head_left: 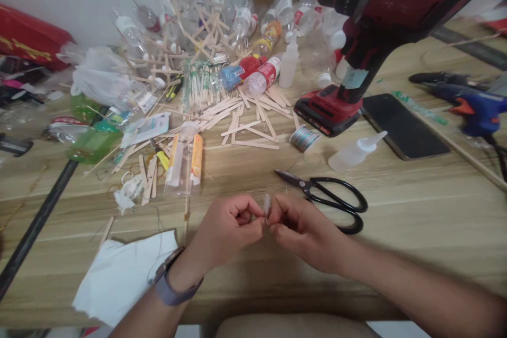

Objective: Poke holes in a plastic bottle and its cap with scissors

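Observation:
Near the table's front, my left hand point(233, 227) and my right hand point(303, 229) meet fingertip to fingertip, both closed in a pinch. Between them stands a small translucent plastic piece point(266, 203); its lower end is hidden by my fingers, and its exact kind is unclear. Just beyond my right hand lie black-handled scissors point(317, 187), partly covered by it. A clear bottle with an orange label point(184, 161) rests beyond my left hand. White paper point(122, 274) lies beside my left wrist, which wears a watch point(174, 280).
A red cordless drill point(356, 53) stands at back right, near a phone point(404, 125) and a blue glue gun point(475, 108). A dropper bottle point(354, 153) and thread spool point(304, 139) sit mid-table. Loose wooden sticks point(253, 127) and plastic bottles point(263, 76) pile up behind.

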`<state>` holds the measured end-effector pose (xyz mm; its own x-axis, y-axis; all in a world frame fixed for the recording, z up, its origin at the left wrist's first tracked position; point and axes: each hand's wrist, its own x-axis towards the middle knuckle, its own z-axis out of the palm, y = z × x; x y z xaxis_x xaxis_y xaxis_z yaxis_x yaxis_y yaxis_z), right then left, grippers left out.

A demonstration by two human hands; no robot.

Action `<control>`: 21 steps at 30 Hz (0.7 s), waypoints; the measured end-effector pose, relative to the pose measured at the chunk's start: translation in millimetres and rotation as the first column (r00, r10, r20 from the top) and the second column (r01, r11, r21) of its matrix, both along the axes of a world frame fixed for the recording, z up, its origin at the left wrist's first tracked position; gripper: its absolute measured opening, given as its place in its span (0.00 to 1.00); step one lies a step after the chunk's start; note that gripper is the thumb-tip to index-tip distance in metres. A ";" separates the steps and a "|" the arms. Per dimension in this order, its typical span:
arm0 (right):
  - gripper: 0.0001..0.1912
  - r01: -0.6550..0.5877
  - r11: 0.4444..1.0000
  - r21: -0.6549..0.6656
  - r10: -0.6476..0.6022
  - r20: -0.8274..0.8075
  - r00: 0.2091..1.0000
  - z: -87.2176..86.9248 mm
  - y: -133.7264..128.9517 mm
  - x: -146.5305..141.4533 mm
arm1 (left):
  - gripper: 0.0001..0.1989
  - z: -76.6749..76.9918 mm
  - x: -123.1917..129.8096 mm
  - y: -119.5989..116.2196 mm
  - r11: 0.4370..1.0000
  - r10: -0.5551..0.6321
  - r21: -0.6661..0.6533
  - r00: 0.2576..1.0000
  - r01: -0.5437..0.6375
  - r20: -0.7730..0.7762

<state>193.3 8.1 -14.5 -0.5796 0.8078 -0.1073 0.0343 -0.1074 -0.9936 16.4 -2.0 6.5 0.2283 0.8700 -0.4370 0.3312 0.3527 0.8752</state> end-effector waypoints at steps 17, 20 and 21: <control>0.02 0.020 0.999 0.050 -0.025 0.093 0.995 -1.2 -2.8 -1.9 | 0.04 3.0 1.0 1.4 0.999 -0.041 0.032 0.999 0.041 -0.010; 0.02 0.020 0.999 0.044 -0.024 0.094 0.995 -2.2 -3.3 -1.9 | 0.04 3.7 1.2 1.6 0.998 -0.042 0.035 0.999 0.042 -0.009; 0.02 0.018 0.999 0.044 -0.023 0.096 0.995 -2.5 -3.3 -1.9 | 0.04 3.9 1.2 1.7 0.998 -0.042 0.037 0.999 0.042 -0.006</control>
